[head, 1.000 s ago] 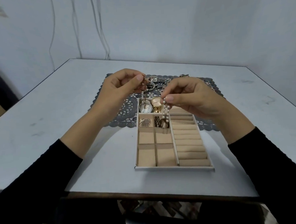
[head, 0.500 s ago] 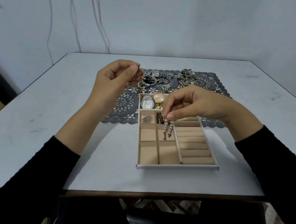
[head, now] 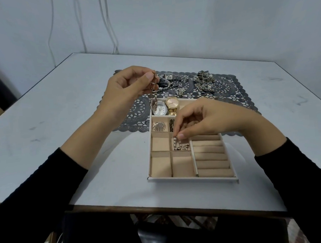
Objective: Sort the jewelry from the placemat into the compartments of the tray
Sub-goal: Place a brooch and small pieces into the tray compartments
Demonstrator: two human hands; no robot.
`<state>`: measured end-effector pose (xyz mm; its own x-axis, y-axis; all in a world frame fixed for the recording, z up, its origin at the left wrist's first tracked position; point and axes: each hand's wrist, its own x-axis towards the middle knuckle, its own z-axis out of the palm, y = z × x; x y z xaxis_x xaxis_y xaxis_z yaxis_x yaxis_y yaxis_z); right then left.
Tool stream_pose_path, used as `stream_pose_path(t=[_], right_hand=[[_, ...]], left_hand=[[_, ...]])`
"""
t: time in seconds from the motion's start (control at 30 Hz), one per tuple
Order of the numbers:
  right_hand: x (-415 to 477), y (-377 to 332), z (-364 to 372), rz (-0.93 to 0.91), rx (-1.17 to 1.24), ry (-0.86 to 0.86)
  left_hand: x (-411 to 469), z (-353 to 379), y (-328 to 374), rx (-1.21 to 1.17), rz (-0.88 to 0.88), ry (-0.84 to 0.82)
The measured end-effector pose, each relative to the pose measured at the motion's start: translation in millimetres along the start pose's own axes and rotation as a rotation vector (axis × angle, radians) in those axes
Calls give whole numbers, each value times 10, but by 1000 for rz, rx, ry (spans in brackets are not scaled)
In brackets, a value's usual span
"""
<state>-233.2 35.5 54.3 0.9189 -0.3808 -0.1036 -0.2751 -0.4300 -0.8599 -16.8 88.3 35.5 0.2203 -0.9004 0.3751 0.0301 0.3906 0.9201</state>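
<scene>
Right hand (head: 208,119) pinches pearls (head: 177,143); left hand (head: 128,86), chain (head: 155,103)

no readable text anywhere tbh, gold watch (head: 172,103) and silver watch (head: 160,110) dials too small for any brand or numbers

I see a pearl strand (head: 177,143) hanging from the pinched fingertips of the right hand (head: 208,119), its lower end coiled in a small square compartment of the beige tray (head: 192,181) directly under them. Just beyond that hand, a silver watch (head: 160,109) and a gold watch (head: 172,104) lie side by side in the tray's far compartment. A shell-shaped brooch (head: 159,126) sits in the compartment left of the hand.

A gold link chain (head: 154,95) dangles from the left hand (head: 128,86), its tail over the silver watch. Beyond both hands, the dark lace placemat (head: 137,111) carries a square-faced watch (head: 169,76), a tangled heap (head: 204,81) and loose rings (head: 223,84).
</scene>
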Motion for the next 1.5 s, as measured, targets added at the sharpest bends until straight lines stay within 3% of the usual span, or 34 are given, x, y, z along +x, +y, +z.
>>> stream_pose_path(t=[0.27, 0.73, 0.97, 1.1, 1.23, 1.33, 1.5], right_hand=[[-33, -33, -71, 49, -182, 13], [8, -4, -7, 63, -271, -22], [-59, 1, -82, 59, -174, -30], [-96, 43, -190, -26, -95, 154], [-70, 307, -281, -52, 20, 603], [-50, 535, -307, 3, -67, 898], [-106, 859, -303, 191, -422, 929]], left_hand=[[-10, 5, 20, 8, -12, -3], [-15, 12, 11, 2, -24, -1], [-39, 32, 22, 12, -23, -13], [-51, 31, 13, 21, -20, -26], [-67, 46, 16, 25, -23, -38], [-79, 52, 19, 28, -20, -40], [-121, 90, 38, 32, -31, -54]])
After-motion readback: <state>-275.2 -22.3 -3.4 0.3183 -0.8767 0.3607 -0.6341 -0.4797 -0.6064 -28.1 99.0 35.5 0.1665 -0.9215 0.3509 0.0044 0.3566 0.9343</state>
